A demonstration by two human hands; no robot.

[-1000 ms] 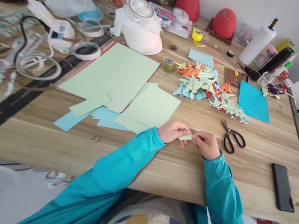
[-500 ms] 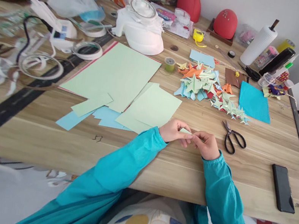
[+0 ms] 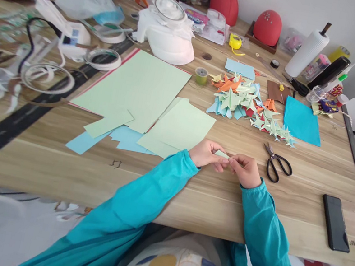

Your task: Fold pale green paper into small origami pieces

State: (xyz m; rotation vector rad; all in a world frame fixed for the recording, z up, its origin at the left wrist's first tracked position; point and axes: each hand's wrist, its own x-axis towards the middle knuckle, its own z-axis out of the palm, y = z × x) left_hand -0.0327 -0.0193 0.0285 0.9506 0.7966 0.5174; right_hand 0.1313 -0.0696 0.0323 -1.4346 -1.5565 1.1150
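A small folded piece of pale green paper (image 3: 222,154) is pinched between my two hands above the front part of the table. My left hand (image 3: 207,155) grips it from the left with thumb and fingers, hiding part of it. At its right end, the fingertips of my right hand (image 3: 244,169) close on the same piece. Just left of my hands lie pale green sheets (image 3: 181,127), with blue paper strips (image 3: 85,140) partly under green ones. Behind my hands is a pile of folded paper cranes (image 3: 233,98) in green, orange, blue and red.
Black-handled scissors (image 3: 277,163) lie right of my hands, and a black phone (image 3: 336,223) farther right. A teal cloth (image 3: 302,120) is beyond the scissors. A thread spool (image 3: 201,76) and yellow tape measure (image 3: 235,41) stand farther back. Tape rolls (image 3: 49,78) and cables crowd the left.
Both hands keep their hold on the green paper piece. The piece has tilted slightly between the fingers; little else differs.
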